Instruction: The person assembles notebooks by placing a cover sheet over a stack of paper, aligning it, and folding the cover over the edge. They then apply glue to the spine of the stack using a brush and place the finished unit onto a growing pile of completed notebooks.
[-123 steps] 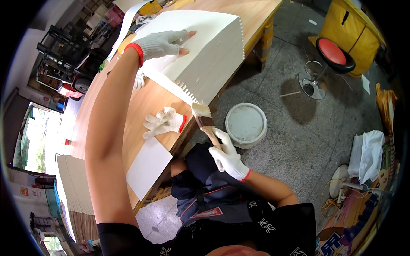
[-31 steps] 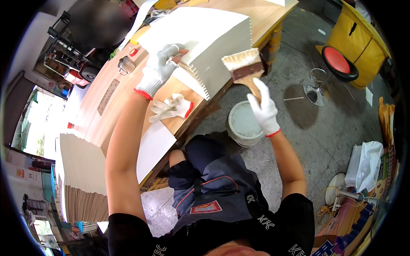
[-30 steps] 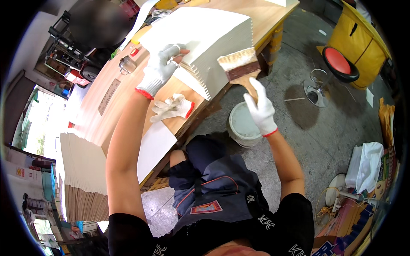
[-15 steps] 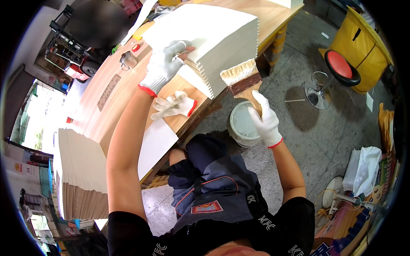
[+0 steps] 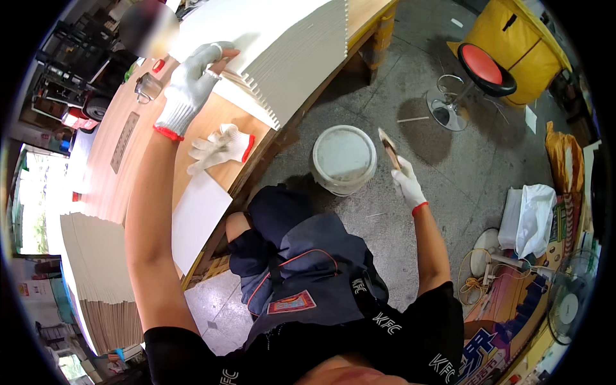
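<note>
My left hand (image 5: pixel 196 83), in a white glove with bare fingertips and a red cuff, rests on the near left corner of a tall stack of white sheets (image 5: pixel 298 58). Its fingers are stretched out over the stack's edge, beside a row of small notches. A wide paintbrush (image 5: pixel 389 149) with a wooden handle is gripped in my gloved right hand (image 5: pixel 409 182). The brush shows nearly edge-on, bristles upward, just right of a round white bucket (image 5: pixel 341 187) on the floor. Spare white gloves (image 5: pixel 221 149) lie on the table next to a white sheet (image 5: pixel 200 212).
On the wooden table (image 5: pixel 106 170) are a metal ruler (image 5: pixel 124 142), a metal cup (image 5: pixel 148 88) and a red tape roll (image 5: pixel 158 65). Another paper stack (image 5: pixel 96 256) stands at left. A red-seated stool (image 5: pixel 481 63), yellow bag (image 5: pixel 513 32) and white plastic bag (image 5: pixel 535 221) are at right.
The brush has swung away from the stack's side to the right of the bucket and turned edge-on. My left hand stays on the stack. The view has shifted, and more of the bucket shows.
</note>
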Demonstrator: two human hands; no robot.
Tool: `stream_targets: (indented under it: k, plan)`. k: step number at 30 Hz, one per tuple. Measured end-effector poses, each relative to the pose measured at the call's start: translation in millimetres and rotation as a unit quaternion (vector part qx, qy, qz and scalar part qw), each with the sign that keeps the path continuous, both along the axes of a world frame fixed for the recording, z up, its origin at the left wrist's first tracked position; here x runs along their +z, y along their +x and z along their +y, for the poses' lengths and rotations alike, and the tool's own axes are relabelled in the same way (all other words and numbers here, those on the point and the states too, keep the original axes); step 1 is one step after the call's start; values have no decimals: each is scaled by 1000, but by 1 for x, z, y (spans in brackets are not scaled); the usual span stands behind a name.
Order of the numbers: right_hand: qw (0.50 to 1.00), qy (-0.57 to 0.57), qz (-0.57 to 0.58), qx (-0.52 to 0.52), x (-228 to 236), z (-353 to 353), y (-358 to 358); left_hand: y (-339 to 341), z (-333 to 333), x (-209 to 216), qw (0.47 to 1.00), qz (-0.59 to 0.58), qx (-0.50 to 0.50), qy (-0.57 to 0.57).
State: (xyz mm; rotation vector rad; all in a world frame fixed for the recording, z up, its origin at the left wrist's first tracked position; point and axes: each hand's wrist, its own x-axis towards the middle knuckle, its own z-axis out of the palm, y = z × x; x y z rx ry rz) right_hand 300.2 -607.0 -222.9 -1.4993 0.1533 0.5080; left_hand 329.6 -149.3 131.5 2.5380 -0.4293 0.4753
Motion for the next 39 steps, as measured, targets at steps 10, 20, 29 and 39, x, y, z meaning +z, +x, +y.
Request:
stream_targets:
  k: [10, 20, 29, 39]
  plan:
    - [852, 493, 134, 112, 71, 8, -17, 8, -15, 3, 999, 25, 13, 39]
    - [941, -310, -66, 120, -20, 68, -2, 0, -8, -13, 997, -5, -37, -69]
    - [818, -474, -277, 171, -42, 96, -11, -26, -17, -15, 768, 245, 210, -554]
    - [938, -252, -210, 111, -40, 73, -45, -5, -39, 22, 709, 231, 249, -618]
